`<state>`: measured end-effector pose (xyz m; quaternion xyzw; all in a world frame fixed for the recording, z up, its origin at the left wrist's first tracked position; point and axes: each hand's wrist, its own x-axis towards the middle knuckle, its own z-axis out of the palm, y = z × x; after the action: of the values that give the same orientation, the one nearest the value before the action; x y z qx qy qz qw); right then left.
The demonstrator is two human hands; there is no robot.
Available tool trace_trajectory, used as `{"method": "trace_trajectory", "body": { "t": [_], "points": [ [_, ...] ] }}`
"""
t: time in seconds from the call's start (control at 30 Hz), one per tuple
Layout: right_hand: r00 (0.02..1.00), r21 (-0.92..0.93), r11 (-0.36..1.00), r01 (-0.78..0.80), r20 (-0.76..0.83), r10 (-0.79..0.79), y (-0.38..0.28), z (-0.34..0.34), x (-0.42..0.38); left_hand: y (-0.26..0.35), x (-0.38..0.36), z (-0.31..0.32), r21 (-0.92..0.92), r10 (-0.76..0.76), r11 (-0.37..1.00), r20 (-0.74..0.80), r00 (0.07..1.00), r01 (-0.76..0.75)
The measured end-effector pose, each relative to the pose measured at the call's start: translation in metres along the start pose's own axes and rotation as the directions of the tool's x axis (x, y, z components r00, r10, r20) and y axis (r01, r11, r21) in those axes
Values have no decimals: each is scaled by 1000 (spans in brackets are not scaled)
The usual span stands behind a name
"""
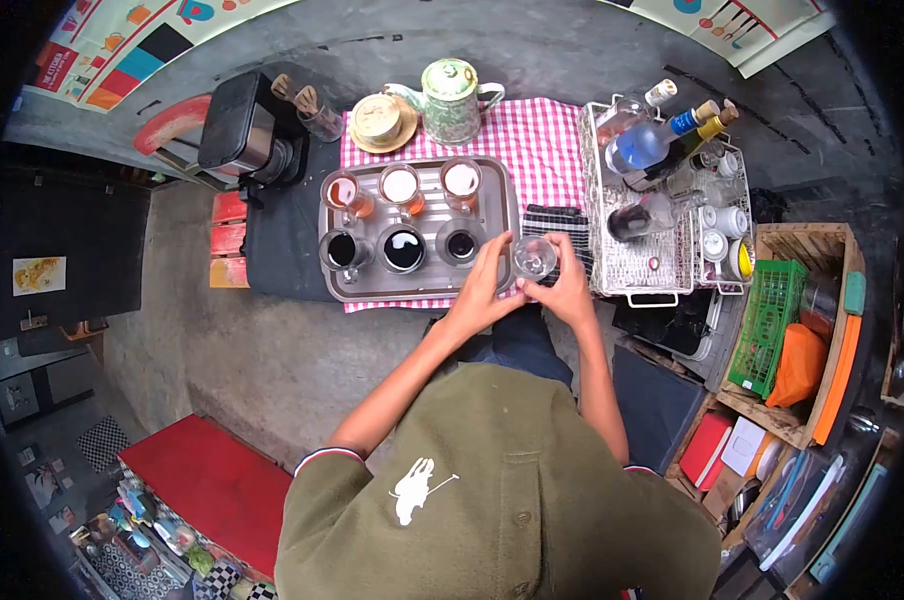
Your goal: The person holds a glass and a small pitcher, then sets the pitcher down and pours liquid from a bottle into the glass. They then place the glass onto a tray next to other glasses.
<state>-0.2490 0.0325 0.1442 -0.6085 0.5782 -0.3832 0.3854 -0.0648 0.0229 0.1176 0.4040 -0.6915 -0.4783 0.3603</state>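
Between my two hands is a small clear glass (535,258), seen from above at the tray's right edge. My left hand (482,285) curves round its left side, fingertips and thumb against it. From the right, my right hand (569,287) closes on the same glass with its thumb at the near side. A brown tray (380,278) lies to the left, bearing glass mugs in two rows. Reddish-amber drink fills the back row, including one mug (461,182); the front row holds dark drink, as in the middle mug (404,248). Under the glass lies a dark checked cloth (557,222).
Behind the tray stand a green teapot (450,105) and a lidded cup on a saucer (378,122). A white wire basket (640,278) with bottles is at the right, beside a wooden crate (792,425). A black coffee maker (240,125) stands at the left.
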Motion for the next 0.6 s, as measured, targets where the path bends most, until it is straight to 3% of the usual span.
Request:
{"method": "trace_trajectory", "body": {
  "t": [0.1, 0.43, 0.53, 0.6],
  "points": [
    [999, 43, 998, -52, 11, 52, -4, -9, -1, 15, 16, 17, 77, 132, 989, -73, 989, -126],
    [998, 123, 990, -65, 22, 63, 5, -65, 5, 43, 51, 60, -63, 58, 995, -188, 981, -71],
    [996, 130, 991, -23, 83, 12, -1, -93, 12, 44, 62, 78, -149, 4, 988, -225, 974, -39],
    [999, 90, 996, 28, 36, -32, -6, -114, 14, 47, 70, 86, -173, -6, 984, -242, 970, -37]
  ]
}}
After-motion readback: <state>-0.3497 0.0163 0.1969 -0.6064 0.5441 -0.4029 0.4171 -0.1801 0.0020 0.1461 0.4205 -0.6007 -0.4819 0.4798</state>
